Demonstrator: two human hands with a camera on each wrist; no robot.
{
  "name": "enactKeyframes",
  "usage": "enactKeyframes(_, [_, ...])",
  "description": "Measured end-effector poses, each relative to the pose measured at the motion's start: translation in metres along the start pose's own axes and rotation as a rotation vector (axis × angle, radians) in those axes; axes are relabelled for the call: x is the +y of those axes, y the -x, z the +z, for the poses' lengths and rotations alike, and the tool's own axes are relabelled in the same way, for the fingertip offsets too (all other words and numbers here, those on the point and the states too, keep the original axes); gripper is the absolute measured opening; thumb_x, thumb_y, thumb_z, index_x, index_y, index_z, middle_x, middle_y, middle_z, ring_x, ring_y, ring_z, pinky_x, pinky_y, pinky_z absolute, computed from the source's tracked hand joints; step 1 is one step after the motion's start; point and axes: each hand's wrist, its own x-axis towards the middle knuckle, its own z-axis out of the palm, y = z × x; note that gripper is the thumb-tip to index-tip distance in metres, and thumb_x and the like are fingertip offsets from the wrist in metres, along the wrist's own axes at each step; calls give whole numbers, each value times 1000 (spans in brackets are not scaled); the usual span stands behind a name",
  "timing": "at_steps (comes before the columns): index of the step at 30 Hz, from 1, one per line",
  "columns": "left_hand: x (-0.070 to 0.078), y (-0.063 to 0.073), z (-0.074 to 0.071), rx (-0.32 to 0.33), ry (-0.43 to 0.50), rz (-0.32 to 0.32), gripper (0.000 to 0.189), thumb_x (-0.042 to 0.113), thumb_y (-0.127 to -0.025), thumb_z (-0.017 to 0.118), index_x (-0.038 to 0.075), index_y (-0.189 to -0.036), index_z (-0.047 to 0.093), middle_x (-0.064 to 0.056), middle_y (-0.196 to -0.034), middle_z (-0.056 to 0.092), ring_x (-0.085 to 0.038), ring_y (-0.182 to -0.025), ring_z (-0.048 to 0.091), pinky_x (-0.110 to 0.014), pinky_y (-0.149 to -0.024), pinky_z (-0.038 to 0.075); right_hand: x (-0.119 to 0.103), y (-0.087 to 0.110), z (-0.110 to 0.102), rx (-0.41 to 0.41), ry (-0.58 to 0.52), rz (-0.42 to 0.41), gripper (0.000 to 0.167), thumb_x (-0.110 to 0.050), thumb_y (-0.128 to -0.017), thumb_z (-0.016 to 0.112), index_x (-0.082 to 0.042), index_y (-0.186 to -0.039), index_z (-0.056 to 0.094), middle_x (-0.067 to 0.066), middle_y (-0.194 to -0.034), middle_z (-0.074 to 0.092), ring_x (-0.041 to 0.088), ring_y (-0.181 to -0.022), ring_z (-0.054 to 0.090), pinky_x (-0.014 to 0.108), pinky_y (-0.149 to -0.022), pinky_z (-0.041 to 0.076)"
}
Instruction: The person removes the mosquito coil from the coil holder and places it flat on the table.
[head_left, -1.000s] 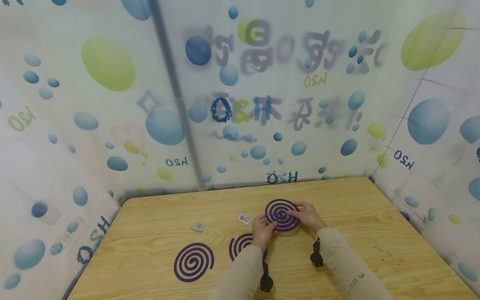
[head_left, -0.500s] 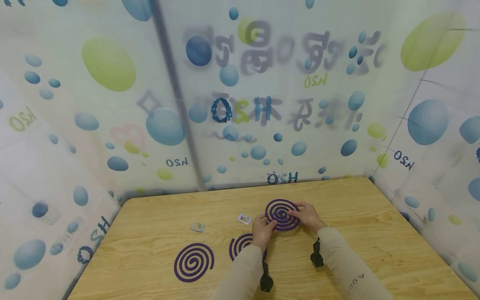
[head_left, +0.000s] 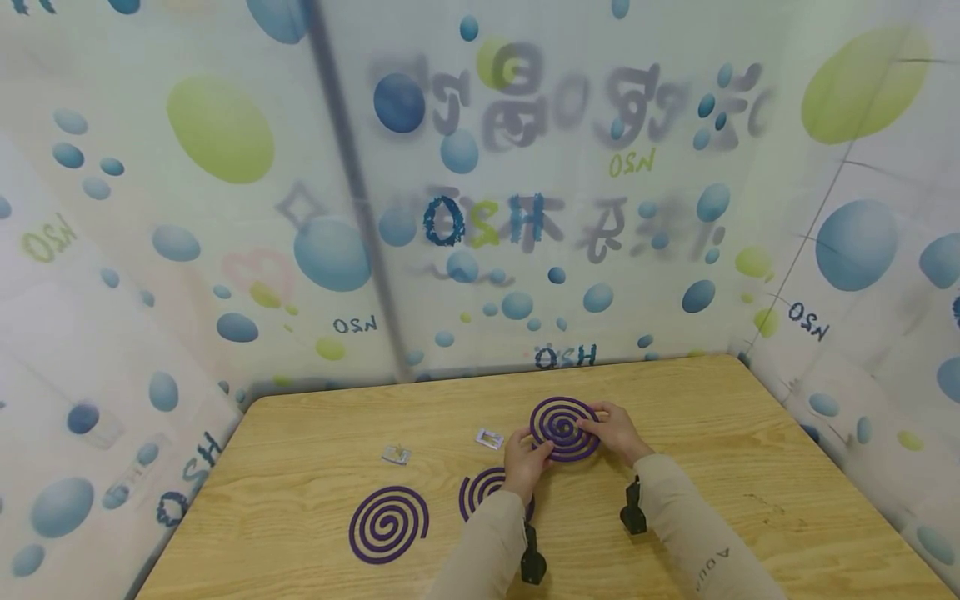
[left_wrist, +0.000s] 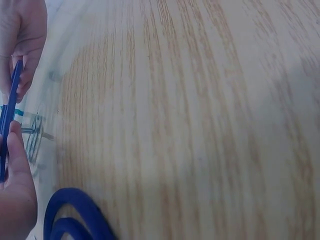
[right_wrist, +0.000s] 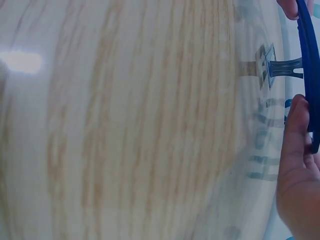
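Observation:
Both hands hold a purple mosquito coil [head_left: 562,428] edge to edge at the right of the table. My left hand [head_left: 522,463] pinches its near left rim, thumb on top; my right hand [head_left: 617,433] pinches the right side. In the right wrist view, a metal coil stand [right_wrist: 272,68] is on the table below, its upright prong reaching the underside of the coil [right_wrist: 310,75]. The left wrist view catches the same stand [left_wrist: 33,131] between the hands. A second coil [head_left: 462,498] lies partly hidden beneath the left forearm.
A third mosquito coil [head_left: 387,525] lies flat to the left. Two more metal stands, one left [head_left: 396,455] and one nearer the hands [head_left: 490,438], are on the wooden table [head_left: 292,467]. A patterned curtain [head_left: 480,317] rises behind the table's far edge.
The coil's near edge has risen very slightly since a second ago. Both hands keep their grip in nearly the same place, and the other coils and stands stay where they were.

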Motion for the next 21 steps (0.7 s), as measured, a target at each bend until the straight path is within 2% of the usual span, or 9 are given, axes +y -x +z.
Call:
enactKeyframes(5, [1, 0, 1, 8, -16, -9, 41, -5, -78, 61, -10, -115, 44, -17, -84, 61, -13, -60, 57, -25, -57, 53, 1, 0, 0, 4, -6, 6, 40, -12, -85, 59, 8, -116, 46, 28, -105, 56, 28, -87, 60, 35, -75, 51])
enactKeyframes(8, [-7, -7, 0, 3, -20, 5, 41, 0, -77, 64, -9, -113, 46, -18, -84, 61, -15, -61, 58, -26, -57, 53, 5, -1, -1, -5, -9, -10, 42, -17, -83, 62, 9, -113, 48, 26, -100, 59, 26, -83, 61, 35, -74, 51])
enactKeyframes(9, [-14, -11, -1, -12, -5, 39, 40, 3, -77, 66, -8, -111, 47, -15, -81, 61, -14, -60, 58, -24, -55, 52, 10, -5, -2, -17, -24, -42, 44, -21, -82, 63, 9, -111, 49, 24, -96, 61, 23, -79, 61, 32, -71, 51])
enactKeyframes(12, [-20, -16, -1, -22, -8, 52, 41, 6, -77, 67, -7, -110, 48, -14, -80, 61, -16, -60, 59, -25, -55, 53, 12, -5, -3, -25, -23, -56, 48, -25, -81, 65, 10, -111, 49, 24, -96, 61, 23, -79, 62, 32, -70, 51])
enactKeyframes(15, [-15, -13, 0, -11, -11, 27, 39, 3, -77, 66, -8, -110, 48, -15, -81, 61, -15, -59, 58, -24, -55, 52, 10, -5, -3, -15, -30, -36, 45, -20, -82, 63, 9, -113, 48, 26, -100, 59, 26, -83, 62, 33, -72, 51])
enactKeyframes(16, [-9, -10, 1, 6, -27, -9, 40, 0, -78, 64, -9, -112, 47, -16, -83, 61, -15, -60, 58, -25, -56, 53, 4, -1, -2, -2, -15, -3, 43, -17, -83, 62, 9, -115, 46, 27, -104, 58, 29, -86, 61, 35, -74, 51])
enactKeyframes(21, [-1, -2, 2, 12, -37, -4, 39, -3, -79, 61, -11, -114, 45, -16, -83, 60, -11, -59, 56, -24, -56, 52, 0, 1, -2, 3, -12, 3, 40, -13, -85, 58, 9, -117, 45, 29, -107, 55, 29, -87, 60, 33, -73, 51])
